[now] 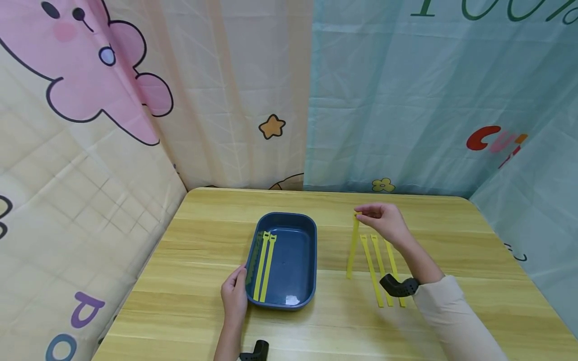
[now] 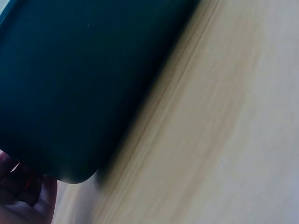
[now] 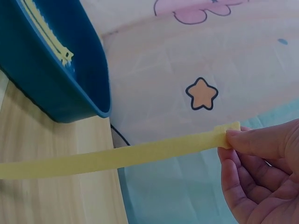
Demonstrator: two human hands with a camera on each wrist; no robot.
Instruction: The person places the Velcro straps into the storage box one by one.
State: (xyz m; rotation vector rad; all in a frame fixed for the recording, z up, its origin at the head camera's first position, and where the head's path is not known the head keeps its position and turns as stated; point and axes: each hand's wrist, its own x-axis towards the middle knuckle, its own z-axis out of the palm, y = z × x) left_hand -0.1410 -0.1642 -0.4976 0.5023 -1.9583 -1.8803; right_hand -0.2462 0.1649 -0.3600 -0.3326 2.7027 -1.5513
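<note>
A yellow strap (image 1: 353, 248) hangs from my right hand (image 1: 384, 220), its top end pinched between thumb and fingers; the right wrist view shows the pinched strap (image 3: 112, 158) stretching left from the hand (image 3: 261, 168). Three more yellow straps (image 1: 371, 271) lie side by side on the table, below and beside that hand. My left hand (image 1: 235, 293) holds the left wall of a blue tray (image 1: 311, 260) near its lower corner. Inside the tray, along its left side, lie two yellow straps (image 1: 269, 268). In the left wrist view, the fingers (image 2: 44, 198) touch the tray's corner (image 2: 74, 172).
The wooden table (image 1: 189, 276) extends around the tray and straps. Behind it hangs a patterned curtain (image 1: 244, 100), with more curtain (image 1: 542, 200) at the right side. Black wrist devices (image 1: 399, 286) are worn on both arms.
</note>
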